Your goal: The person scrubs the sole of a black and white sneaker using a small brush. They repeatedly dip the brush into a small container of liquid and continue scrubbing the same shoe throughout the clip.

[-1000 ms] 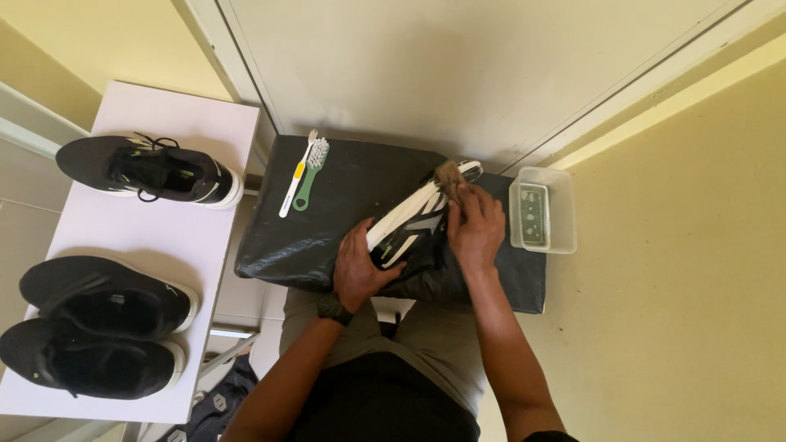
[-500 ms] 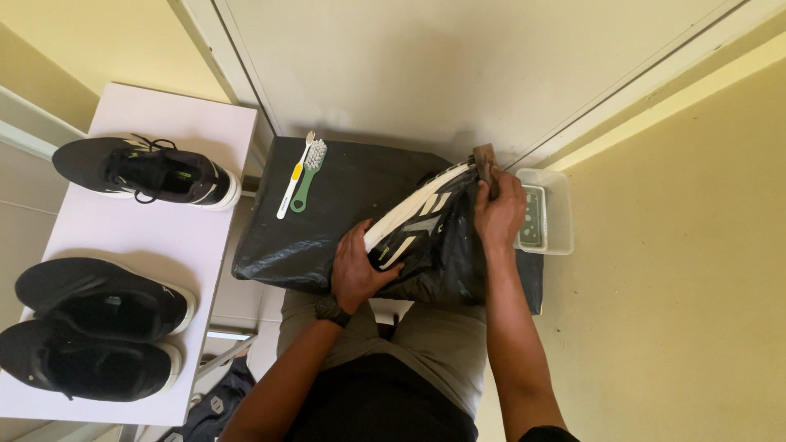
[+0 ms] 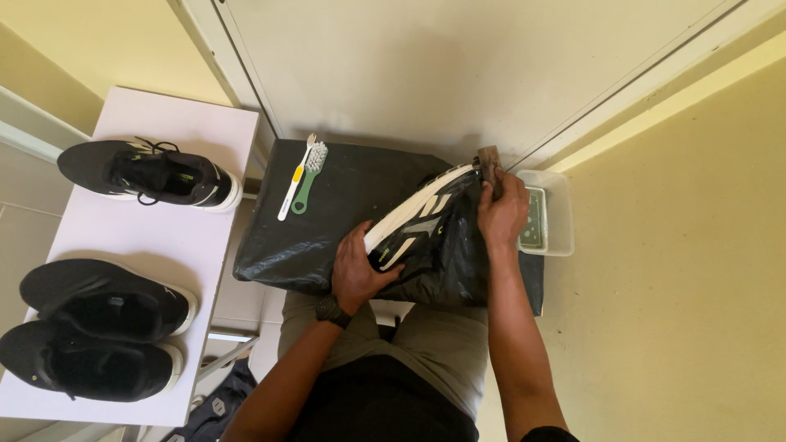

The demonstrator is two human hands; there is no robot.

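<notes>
**Black shoe held on its side, brush at the toe**

Nearest: person seated, grey trousers, knees under the edge of a black plastic sheet (image 3: 344, 221) spread over a low surface. Two black shoes (image 3: 98, 327) lie side by side on the near end of a white table (image 3: 205, 123) to the person's left.

Middle: left hand (image 3: 356, 270) curled around the heel end of a black shoe with a white sole (image 3: 426, 229), fingers wrapped tight, dark watch at the wrist. The shoe lies on its side on the plastic sheet, sole turned toward the left hand's side. Right hand (image 3: 501, 214) closed over a small brown brush (image 3: 490, 160), pressed against the shoe's far tip.

Beyond: a clear plastic tub (image 3: 557, 214) just beside the right hand, something dark green in it. A white toothbrush (image 3: 295, 180) and a green brush (image 3: 308, 176) lie touching on the sheet's far left. A laced black shoe (image 3: 151, 173) sits at the table's far end.
</notes>
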